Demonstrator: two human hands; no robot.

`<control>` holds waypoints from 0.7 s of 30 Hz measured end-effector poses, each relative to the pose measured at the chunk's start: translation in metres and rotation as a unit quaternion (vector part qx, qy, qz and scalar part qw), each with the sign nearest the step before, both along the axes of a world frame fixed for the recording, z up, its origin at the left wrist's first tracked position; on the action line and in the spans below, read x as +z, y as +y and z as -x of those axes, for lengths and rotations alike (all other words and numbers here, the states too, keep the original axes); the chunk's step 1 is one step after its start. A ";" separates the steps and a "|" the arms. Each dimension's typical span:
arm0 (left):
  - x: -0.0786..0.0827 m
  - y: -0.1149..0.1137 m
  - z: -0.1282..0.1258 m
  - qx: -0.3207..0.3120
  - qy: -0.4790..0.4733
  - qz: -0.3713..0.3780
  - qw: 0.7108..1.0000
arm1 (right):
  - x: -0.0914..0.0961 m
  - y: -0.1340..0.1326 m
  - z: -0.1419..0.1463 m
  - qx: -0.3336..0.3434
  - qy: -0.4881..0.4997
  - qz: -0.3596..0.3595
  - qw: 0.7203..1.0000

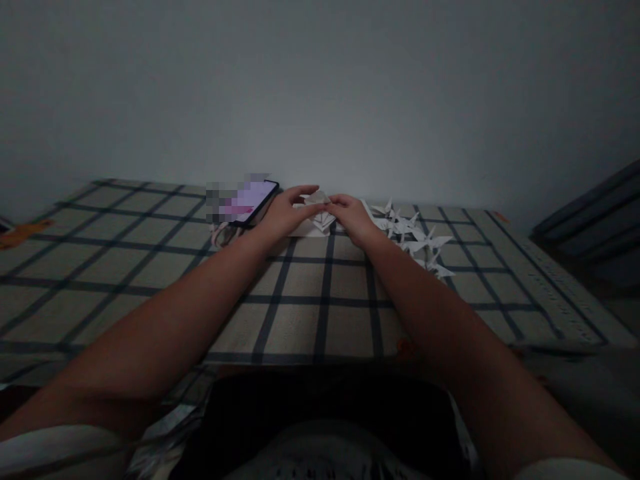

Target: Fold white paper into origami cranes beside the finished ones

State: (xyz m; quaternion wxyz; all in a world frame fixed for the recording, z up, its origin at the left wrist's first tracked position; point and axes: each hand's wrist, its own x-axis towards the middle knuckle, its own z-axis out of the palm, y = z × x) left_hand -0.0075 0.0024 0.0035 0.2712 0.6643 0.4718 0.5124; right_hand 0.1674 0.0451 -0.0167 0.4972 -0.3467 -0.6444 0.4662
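Observation:
Both of my hands meet over a white piece of folded paper near the table's far edge. My left hand curves around its left side, with thumb and fingers on the paper. From the right, my right hand pinches the same paper with thumb and fingertips. A flat white sheet lies beneath, partly hidden by the hands. Just right of my right hand, several white folded paper cranes sit clustered together on the cloth.
A phone with a lit screen leans left of my left hand, a pale cord beside it. The checked tablecloth covers the table, which reaches the grey wall. Something orange lies at the far left.

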 end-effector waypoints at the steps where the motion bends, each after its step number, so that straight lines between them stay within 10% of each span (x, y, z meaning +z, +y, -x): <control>1: 0.000 0.001 0.002 0.000 0.009 -0.023 1.000 | 0.000 -0.001 0.000 0.007 -0.006 0.000 1.000; 21: 0.001 0.002 0.006 0.007 0.017 0.022 1.000 | 0.012 -0.008 -0.007 -0.047 -0.184 -0.200 0.961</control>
